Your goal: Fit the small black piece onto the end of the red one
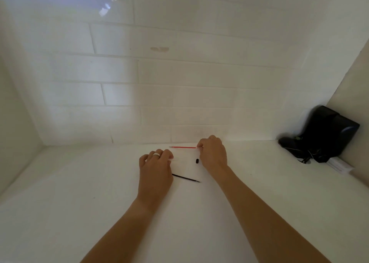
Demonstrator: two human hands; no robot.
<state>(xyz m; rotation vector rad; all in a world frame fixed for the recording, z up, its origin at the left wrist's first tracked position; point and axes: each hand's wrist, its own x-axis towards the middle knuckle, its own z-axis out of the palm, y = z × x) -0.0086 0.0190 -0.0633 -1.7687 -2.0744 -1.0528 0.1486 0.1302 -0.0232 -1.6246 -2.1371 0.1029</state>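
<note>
Single head-worn wide-angle view, looking forward and down, close over white counter (79, 192), facing tiled wall (179, 72)

thin rod (182, 147) behind cap (197, 161); second rod (186, 178) before cap | device (323, 134) far right

A white counter (69, 192) is bounded at the back by a wall of white tiles (179, 72) laid in a brick pattern, and side walls are seen at the left and right. A small brownish mark (159, 49) is seen on one tile above the middle, and a patch of reflected light (104, 9) near the upper left. At the back right corner of the counter a black device (323, 134) is leaned against the side wall, with thin cords (303, 158) trailing from its base. Just beside it, at the right edge, a small white box (339, 165) is laid flat.
</note>
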